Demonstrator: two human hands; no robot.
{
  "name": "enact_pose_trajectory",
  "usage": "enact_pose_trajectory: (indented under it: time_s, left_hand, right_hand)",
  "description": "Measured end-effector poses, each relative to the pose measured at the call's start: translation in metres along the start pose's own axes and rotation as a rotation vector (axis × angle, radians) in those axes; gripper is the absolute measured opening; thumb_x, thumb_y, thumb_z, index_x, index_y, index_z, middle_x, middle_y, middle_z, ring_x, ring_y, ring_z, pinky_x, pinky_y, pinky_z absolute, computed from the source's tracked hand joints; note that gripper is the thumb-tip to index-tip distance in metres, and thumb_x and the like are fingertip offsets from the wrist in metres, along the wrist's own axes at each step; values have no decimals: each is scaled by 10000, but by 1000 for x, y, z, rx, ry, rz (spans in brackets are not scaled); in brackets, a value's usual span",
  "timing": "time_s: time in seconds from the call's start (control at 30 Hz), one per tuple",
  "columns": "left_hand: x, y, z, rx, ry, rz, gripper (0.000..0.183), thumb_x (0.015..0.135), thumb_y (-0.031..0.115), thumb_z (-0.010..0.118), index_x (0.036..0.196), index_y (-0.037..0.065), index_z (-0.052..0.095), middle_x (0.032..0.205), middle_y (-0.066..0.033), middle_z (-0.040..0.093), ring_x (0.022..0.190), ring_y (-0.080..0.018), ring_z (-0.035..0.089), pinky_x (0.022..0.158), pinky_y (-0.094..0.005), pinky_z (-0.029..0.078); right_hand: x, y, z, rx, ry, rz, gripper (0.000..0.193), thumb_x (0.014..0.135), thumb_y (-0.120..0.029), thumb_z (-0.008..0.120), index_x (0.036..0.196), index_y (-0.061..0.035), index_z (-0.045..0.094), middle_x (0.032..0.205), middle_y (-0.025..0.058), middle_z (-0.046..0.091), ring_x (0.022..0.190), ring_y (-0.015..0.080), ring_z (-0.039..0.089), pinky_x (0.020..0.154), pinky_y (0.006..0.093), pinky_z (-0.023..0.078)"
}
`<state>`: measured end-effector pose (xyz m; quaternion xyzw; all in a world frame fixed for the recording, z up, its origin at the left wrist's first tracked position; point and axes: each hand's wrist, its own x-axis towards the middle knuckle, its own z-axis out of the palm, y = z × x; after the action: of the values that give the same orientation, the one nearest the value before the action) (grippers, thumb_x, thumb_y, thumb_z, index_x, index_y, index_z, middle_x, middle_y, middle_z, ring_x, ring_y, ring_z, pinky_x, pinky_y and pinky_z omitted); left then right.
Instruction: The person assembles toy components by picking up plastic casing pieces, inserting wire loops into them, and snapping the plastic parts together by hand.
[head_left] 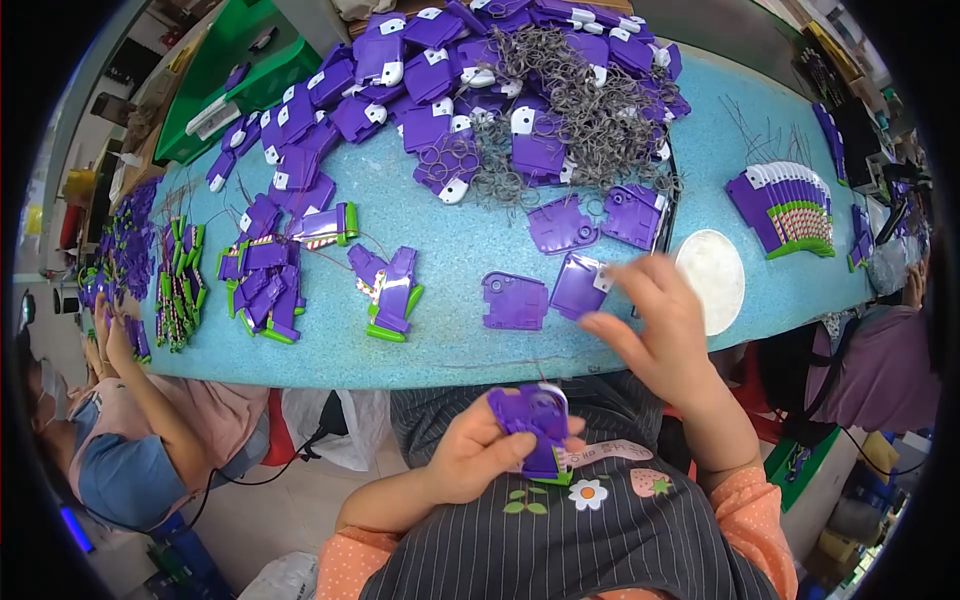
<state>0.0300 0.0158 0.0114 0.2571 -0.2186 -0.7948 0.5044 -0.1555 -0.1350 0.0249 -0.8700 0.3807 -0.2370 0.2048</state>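
My left hand [480, 450] is closed around a purple plastic toy part [540, 410] with a green bottom edge and a white top, in front of my apron. A thin wire sticks up from it. Over the table, my right hand [660, 325] has thumb and fingers apart with nothing between them. Its fingertips are nearest a flat purple plastic shell with a white corner [578, 288]; I cannot tell whether they touch. Beside that shell lies another purple shell [514, 301], and two more shells [563, 223] [633, 215] lie just behind.
A heap of purple shells [430, 75] and a tangle of grey wire rings [590, 95] cover the far side. Purple-green assemblies [390, 290] lie left, a fanned stack [785, 210] right. A white oval disc [710, 282] is beside my right hand. Another person [150, 430] works at left.
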Motion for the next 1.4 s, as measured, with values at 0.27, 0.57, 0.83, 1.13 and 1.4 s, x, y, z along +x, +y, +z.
enact_pose_trajectory:
  time_s: [0.27, 0.57, 0.83, 1.13, 1.4]
  left_hand:
    - [1, -4, 0, 72, 239, -198, 474, 876, -99, 408, 1328, -2, 302, 1206, -138, 525, 1097, -235, 556, 944, -353, 447]
    - [11, -12, 7, 174, 130, -174, 516, 825, -122, 410, 1317, -14, 299, 1201, -135, 516, 1130, -210, 536, 963, -327, 440]
    - [9, -9, 7, 256, 159, -226, 465, 870, -70, 420, 1315, -13, 297, 1204, -132, 503, 1111, -195, 542, 943, -320, 450]
    - [12, -2, 10, 682, 174, -2, 258, 960, 132, 420, 1145, -47, 430, 951, -138, 638, 853, -175, 638, 729, -284, 501]
    - [8, -7, 9, 817, 151, 188, 205, 922, 74, 485, 1086, -44, 457, 872, -121, 650, 743, -134, 632, 635, -263, 488]
  right_hand:
    - [-10, -19, -5, 84, -28, 45, 250, 729, -28, 697, 892, -5, 509, 831, 118, 543, 719, 227, 552, 607, 307, 440]
    - [-47, -19, 17, 1120, -310, 405, 209, 813, 1, 634, 1013, 19, 576, 1051, 121, 554, 562, 42, 535, 487, 165, 417]
    - [-43, -24, 26, 996, -321, 434, 203, 793, 0, 657, 989, 2, 605, 1092, 134, 551, 540, 21, 521, 464, 159, 408]
    - [-49, -36, 30, 1442, -82, 652, 461, 775, -8, 674, 1152, -10, 408, 1028, 68, 489, 821, 96, 525, 701, 224, 444]
    - [-53, -39, 24, 1589, -228, 685, 190, 784, -27, 670, 829, -57, 488, 844, 29, 477, 807, 129, 468, 718, 249, 384]
